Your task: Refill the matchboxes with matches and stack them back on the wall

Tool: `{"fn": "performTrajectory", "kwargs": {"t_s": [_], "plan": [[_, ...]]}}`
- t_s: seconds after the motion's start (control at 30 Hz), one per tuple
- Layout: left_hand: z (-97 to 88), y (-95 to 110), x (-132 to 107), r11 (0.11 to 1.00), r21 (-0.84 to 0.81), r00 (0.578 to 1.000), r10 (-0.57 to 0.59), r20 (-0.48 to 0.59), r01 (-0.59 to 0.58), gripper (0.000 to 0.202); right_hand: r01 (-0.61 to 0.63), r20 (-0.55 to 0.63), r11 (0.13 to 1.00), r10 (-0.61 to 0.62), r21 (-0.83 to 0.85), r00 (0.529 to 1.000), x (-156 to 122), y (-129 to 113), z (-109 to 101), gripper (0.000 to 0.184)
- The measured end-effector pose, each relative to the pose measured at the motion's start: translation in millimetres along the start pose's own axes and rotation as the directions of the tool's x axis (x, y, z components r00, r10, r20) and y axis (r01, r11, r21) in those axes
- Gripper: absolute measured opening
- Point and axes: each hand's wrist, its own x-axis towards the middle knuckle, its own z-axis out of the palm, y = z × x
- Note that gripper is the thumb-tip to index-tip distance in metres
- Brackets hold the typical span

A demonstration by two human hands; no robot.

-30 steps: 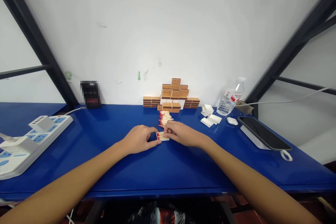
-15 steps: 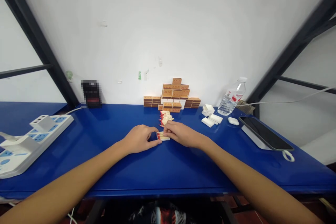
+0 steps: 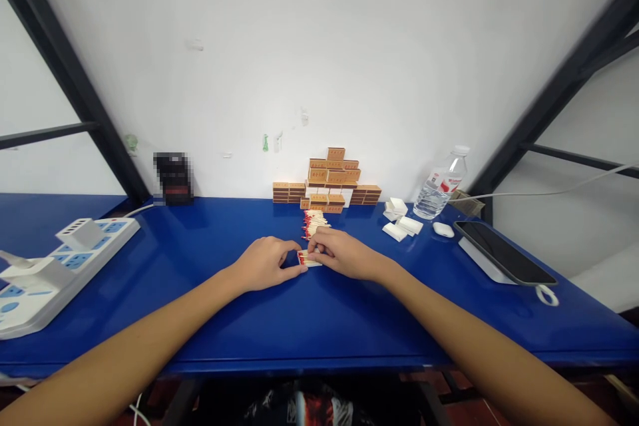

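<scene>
Between the desk's (image 3: pixel 239 326) front and back edges, your left hand (image 3: pixel 266 263) holds the matchbox tray (image 3: pixel 314 265), probably for steadiness. Your right hand (image 3: pixel 343 253) partly hides the matches (image 3: pixel 303 257) inside; its grip I cannot tell.

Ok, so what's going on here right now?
A person's left-hand grip holds the left end of a small white tray with red-tipped matches in it. The right-hand grip is over the tray's right part; whether it pinches any can't be made out. A pile of loose matches lies just beyond, in front of stacked matchboxes.
</scene>
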Motion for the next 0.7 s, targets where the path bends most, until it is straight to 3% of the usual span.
{"fn": "performTrajectory", "kwargs": {"t_s": [0.7], "plan": [[1.1,-1.0,-0.1,1.000,-0.011,1.000,-0.007,-0.005,0.007,0.036,0.019,-0.051,0.998,-0.022,-0.064,0.998,0.7,5.8,-2.1,0.006]]}}
